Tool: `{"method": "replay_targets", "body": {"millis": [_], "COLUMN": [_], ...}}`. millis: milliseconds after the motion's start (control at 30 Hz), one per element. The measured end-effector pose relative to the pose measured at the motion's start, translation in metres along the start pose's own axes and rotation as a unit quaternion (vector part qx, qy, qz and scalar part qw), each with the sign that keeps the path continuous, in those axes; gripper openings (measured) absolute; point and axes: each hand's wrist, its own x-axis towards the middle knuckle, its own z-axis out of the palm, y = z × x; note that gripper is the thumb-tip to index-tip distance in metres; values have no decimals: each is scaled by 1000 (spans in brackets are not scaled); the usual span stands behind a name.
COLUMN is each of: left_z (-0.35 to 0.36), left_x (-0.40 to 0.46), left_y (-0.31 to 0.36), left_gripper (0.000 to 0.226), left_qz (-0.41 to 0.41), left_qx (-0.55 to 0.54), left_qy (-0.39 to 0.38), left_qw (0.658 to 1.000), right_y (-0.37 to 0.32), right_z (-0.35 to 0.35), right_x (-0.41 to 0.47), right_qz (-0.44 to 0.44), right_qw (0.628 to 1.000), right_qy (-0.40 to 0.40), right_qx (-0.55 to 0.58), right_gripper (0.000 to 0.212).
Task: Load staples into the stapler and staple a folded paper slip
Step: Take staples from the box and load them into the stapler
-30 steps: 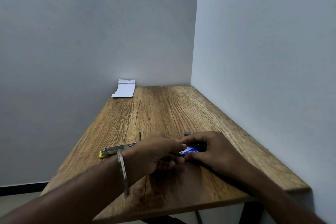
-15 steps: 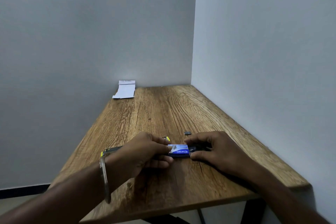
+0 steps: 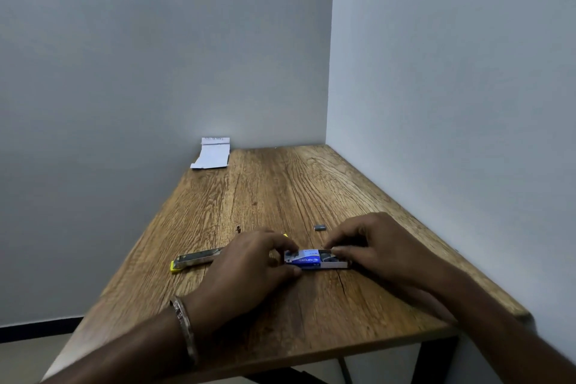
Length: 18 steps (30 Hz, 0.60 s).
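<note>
A small blue staple box lies on the wooden table between my hands, its white inner tray slid out to the right. My left hand pinches the blue sleeve. My right hand has its fingertips on the tray, where dark staples show. The metal stapler with a yellow end lies open to the left, partly hidden behind my left hand. A folded white paper slip leans at the table's far left corner against the wall.
A small dark strip of staples lies just beyond my right hand, and a tiny dark piece sits beyond my left hand. Walls close the table at the back and right. The near edge is just below my wrists.
The box's inner tray has slid out to the right, and my hands have drawn apart. A second ago the hands were together over the box.
</note>
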Motion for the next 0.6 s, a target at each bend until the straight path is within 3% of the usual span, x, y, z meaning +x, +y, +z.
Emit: {"method": "replay_targets", "body": {"millis": [167,333,500,600], "left_z": [1,3,6,7], "left_x": [1,-1,-2,-2], "left_y": [-1,-1,-2,-2], "left_gripper": [30,29,28,29], "left_qz": [1,13,13,14], "left_qx": [-33,-33,-39,-37], "left_qy": [12,29,36,38], "left_qw": [999,999,999,999], "right_y": [-11,-19,-15,-9], "right_z": [-14,-17,-21,-23], "right_x": [17,30,29,24], "right_qz": [-33,-37,-34,-36], "right_qw": [990,975,979,993], "right_qy": [-114,-178,-182,-114], "right_qx": [-71,-127,-88,-23], "right_gripper": [13,11,6,6]}}
